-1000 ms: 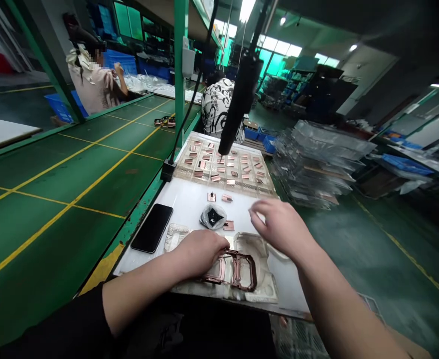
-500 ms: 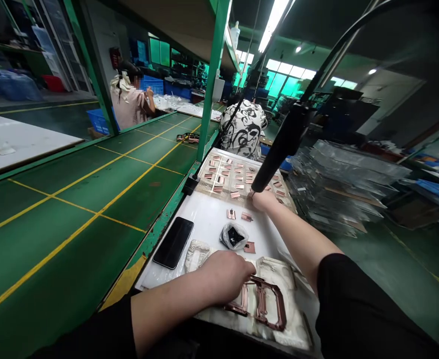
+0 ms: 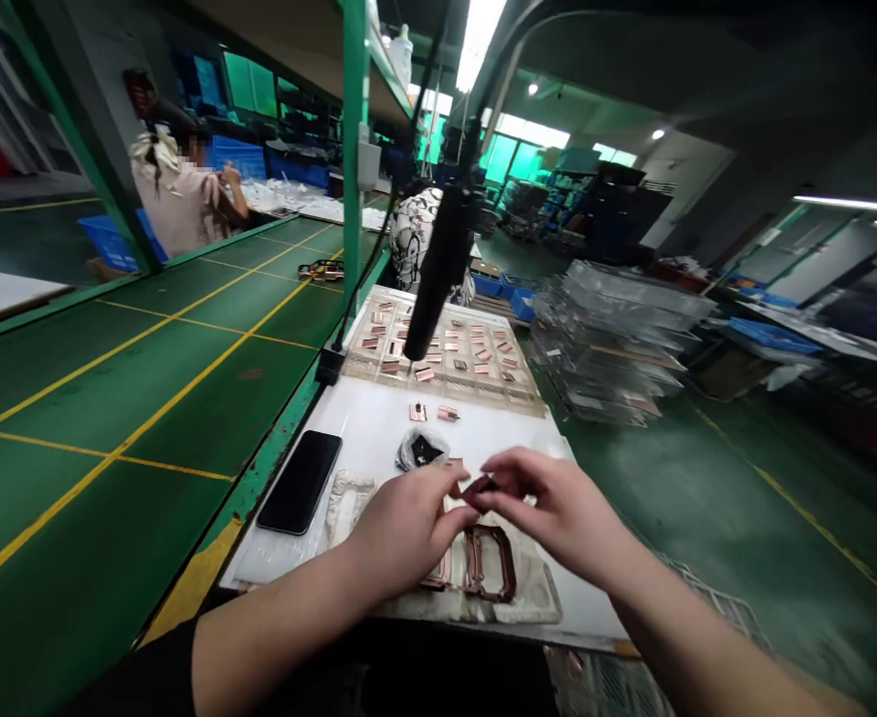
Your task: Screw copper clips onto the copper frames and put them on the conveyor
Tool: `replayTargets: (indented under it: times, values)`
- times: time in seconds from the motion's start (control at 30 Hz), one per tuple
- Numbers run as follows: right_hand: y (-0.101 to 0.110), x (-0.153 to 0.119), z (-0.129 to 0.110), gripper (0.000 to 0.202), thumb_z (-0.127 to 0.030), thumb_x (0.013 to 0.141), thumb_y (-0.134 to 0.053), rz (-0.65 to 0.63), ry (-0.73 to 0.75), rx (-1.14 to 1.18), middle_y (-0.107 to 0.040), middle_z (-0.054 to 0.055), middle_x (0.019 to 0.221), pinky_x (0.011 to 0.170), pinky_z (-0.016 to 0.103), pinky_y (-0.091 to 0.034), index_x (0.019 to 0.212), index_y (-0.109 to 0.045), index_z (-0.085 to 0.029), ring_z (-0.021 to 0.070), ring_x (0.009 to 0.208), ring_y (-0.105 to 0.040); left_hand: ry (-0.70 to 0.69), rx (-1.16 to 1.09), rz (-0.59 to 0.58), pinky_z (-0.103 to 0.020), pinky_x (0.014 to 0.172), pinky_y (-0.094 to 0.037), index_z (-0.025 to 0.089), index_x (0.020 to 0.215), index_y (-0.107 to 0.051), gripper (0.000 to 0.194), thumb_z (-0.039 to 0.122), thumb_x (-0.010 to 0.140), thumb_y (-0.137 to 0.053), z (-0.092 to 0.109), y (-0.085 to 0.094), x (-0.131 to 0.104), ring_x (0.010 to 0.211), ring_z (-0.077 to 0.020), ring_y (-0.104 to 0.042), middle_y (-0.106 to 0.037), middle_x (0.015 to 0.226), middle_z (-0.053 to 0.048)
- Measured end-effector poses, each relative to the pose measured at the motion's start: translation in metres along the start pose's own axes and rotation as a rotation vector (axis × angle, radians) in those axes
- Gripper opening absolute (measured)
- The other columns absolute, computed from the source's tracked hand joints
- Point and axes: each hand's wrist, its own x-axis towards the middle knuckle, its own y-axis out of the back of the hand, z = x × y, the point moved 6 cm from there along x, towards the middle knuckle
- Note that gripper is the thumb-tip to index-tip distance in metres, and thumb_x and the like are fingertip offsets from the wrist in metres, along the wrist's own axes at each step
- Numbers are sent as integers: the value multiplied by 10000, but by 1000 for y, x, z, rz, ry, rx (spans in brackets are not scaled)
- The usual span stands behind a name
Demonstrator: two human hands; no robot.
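Note:
My left hand (image 3: 408, 518) and my right hand (image 3: 553, 503) meet above a cream moulded pad (image 3: 543, 593). Between their fingertips is a small dark copper-coloured part (image 3: 478, 488), pinched from both sides and partly hidden by the fingers. Just below, a copper-coloured frame with large openings (image 3: 509, 568) lies on the pad; my left hand covers part of it. Beyond my fingers stands a small clear bag of black pieces (image 3: 424, 450). Two small copper plates with dark bits on them, a left plate (image 3: 417, 411) and a right plate (image 3: 448, 413), lie behind the bag.
A compartmented tray (image 3: 445, 383) of copper plates is at the table's far end, under a black hanging tool (image 3: 438, 274). A phone (image 3: 301, 483) lies left. Beside the table runs a green conveyor (image 3: 184, 398). Stacked clear trays (image 3: 602, 349) stand right; two people sit farther off.
My right hand has come back from the tray to my left hand, and a small copper-coloured part is now between them. My left hand has moved off the frame's edge. The view has turned right.

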Motion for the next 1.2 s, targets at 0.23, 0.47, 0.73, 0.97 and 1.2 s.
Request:
replayTargets:
  times: [0.23, 0.47, 0.73, 0.97, 1.2]
  values:
    - [-24, -74, 3, 187, -433, 976, -890, 158, 36, 265, -783, -3, 849, 717, 255, -526, 928, -825, -264, 162, 789, -710, -223, -12, -250, -341, 798, -533, 245, 940, -726, 297, 349, 1129, -522, 36, -27, -27, 864, -210, -739, -793, 920, -45]
    - [-50, -107, 8, 204, -433, 1010, -867, 346, 76, 588, -734, 15, 884, 779, 275, -529, 930, -820, -252, 163, 827, -679, -325, -110, -295, -316, 664, -401, 216, 767, -620, 342, 285, 1100, -588, 47, -36, -40, 666, -144, -582, -633, 698, 11]
    - [-72, -123, 1, 487, -578, 871, -977, 12, -29, 976, -681, 42, 1109, 880, 304, -520, 1264, -859, -316, 198, 1012, -657, -24, -540, -740, -275, 628, -390, 167, 778, -736, 395, 463, 1040, -743, 42, -49, -50, 636, -124, -542, -648, 687, -3]
    - [-76, -149, 0, 484, -434, 777, -1070, -72, -165, 986, -655, 31, 1186, 821, 269, -524, 1210, -876, -335, 157, 962, -631, -13, -296, -754, -287, 646, -455, 184, 923, -849, 434, 611, 986, -807, 38, -37, -49, 679, -163, -647, -733, 736, -20]
    - [-147, -174, 31, 520, -564, 937, -922, 111, -667, 1312, -740, 49, 1070, 650, 231, -545, 1270, -730, -214, 128, 779, -664, -516, 322, -237, -606, 1199, -515, 147, 1412, -749, 700, 594, 896, -905, 31, -12, -14, 1447, -451, -609, -678, 1523, -248]
